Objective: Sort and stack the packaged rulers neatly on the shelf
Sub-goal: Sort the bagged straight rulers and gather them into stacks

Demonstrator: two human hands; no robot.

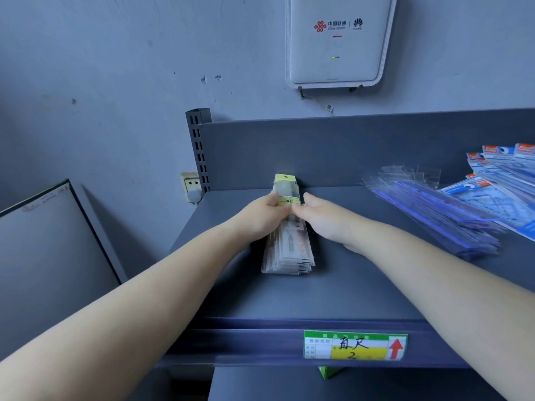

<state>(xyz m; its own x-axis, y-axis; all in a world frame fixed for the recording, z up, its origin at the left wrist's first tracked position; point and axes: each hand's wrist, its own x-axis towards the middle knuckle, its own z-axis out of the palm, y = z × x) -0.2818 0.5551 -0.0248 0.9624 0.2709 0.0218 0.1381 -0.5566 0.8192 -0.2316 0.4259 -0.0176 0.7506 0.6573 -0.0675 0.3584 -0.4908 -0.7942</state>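
— What carries everything?
— A grey metal shelf (362, 287) with a raised back panel.
— And on it?
— A stack of packaged rulers (288, 253) near the middle; a fanned pile of blue rulers (434, 212) and blue-carded packets (503, 175) at right.

Dim, bluish, even light; soft shadows, slight blur throughout, wide-angle bending at the edges.
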